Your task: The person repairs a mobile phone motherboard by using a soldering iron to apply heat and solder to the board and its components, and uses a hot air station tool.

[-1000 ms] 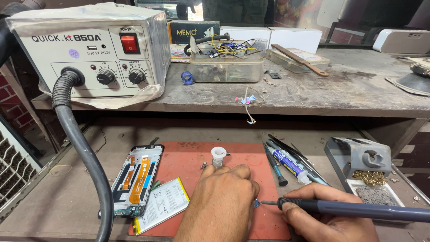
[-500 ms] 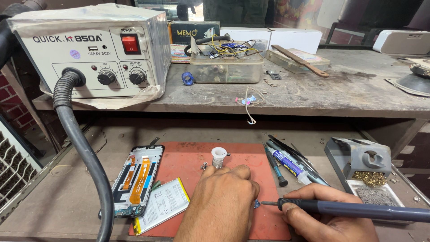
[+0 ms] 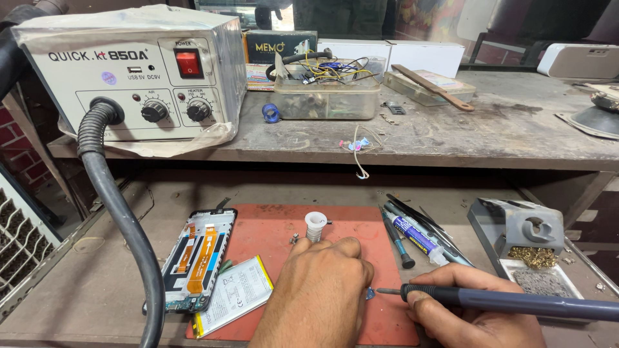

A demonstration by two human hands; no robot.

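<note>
My left hand (image 3: 319, 287) rests knuckles-up on the red work mat (image 3: 271, 238), fingers curled over something small that I cannot see. My right hand (image 3: 474, 309) grips a dark soldering iron (image 3: 516, 301) like a pen. The iron's thin tip (image 3: 380, 291) points left and meets a tiny blue part (image 3: 369, 294) at the edge of my left hand. An opened phone (image 3: 196, 258) with orange flex cables lies at the mat's left edge, and a flat battery (image 3: 235, 295) lies beside it. A small white ribbed cap (image 3: 315, 226) stands upright just beyond my left knuckles.
A grey hot-air station (image 3: 138, 71) sits on the upper shelf, its black hose (image 3: 122, 219) curving down past the phone. A syringe tube (image 3: 419, 237) and tweezers (image 3: 419, 219) lie right of the mat. An iron stand with brass wool (image 3: 522, 241) sits far right. A clear parts box (image 3: 325, 96) is on the shelf.
</note>
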